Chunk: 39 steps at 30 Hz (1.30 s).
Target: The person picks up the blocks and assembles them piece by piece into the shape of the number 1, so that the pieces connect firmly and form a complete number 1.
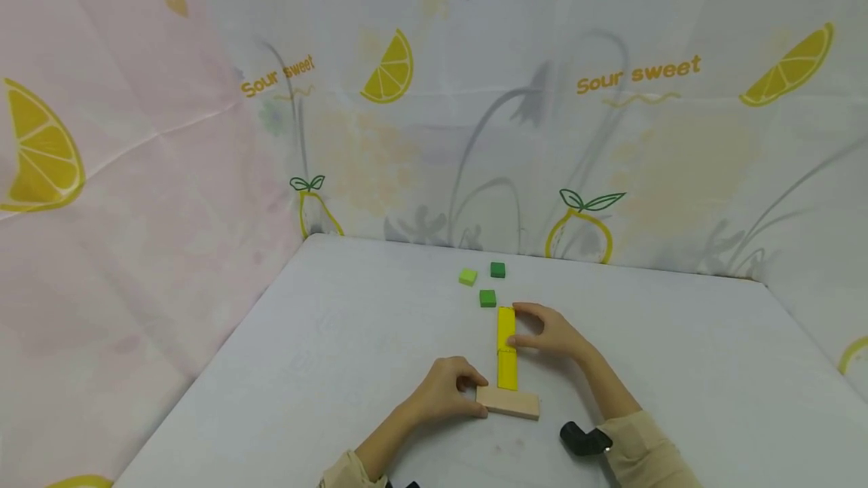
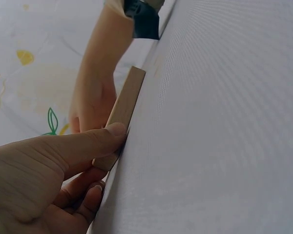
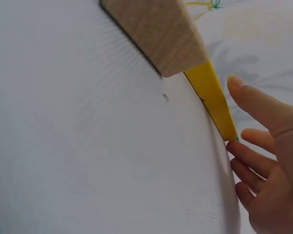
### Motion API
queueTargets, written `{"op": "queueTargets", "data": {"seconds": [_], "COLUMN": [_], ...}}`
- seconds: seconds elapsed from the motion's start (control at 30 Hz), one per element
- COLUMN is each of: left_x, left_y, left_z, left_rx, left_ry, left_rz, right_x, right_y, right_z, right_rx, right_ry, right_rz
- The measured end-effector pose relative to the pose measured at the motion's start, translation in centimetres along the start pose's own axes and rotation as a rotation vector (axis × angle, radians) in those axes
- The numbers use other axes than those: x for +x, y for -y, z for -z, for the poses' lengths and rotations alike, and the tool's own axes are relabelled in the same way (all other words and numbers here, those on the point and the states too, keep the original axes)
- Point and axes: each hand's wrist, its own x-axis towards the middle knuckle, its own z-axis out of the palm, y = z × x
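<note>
My left hand (image 1: 444, 394) pinches the left end of a plain wooden block (image 1: 511, 403), thumb on the near side. The block lies flat, crosswise, on the white table. Two yellow blocks (image 1: 507, 371) lie end to end behind it, forming a T shape with it. Beside the farther yellow block, my right hand (image 1: 552, 333) has its thumb at the right edge and a fingertip by the far end. In the right wrist view, that hand's fingers (image 3: 249, 158) are loosely bent at the yellow end, with the thumb raised apart.
Beyond the yellow blocks sit three small green blocks: a light green one (image 1: 468, 276), a dark green one (image 1: 498, 269) and a mid-green one (image 1: 487, 298). A black wrist device (image 1: 585, 440) is by the right sleeve. Lemon-printed cloth (image 1: 434, 134) hangs around the white table (image 1: 325, 337).
</note>
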Motion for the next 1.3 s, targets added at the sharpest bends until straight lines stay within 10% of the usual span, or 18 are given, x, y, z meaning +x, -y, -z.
{"op": "queueTargets", "data": {"seconds": [0.53,1.3], "left_x": [0.1,0.0], "left_y": [0.0,0.0], "left_z": [0.0,0.0], "left_rx": [0.006,-0.017], "left_ry": [0.003,0.009], "left_rz": [-0.01,-0.01], "right_x": [2.4,5.2], "right_y": [0.6,0.9], "right_z": [0.2,0.0], "right_rx": [-0.068,-0.056], "right_ry": [-0.14,-0.036], "right_rz": [0.036,0.025]}}
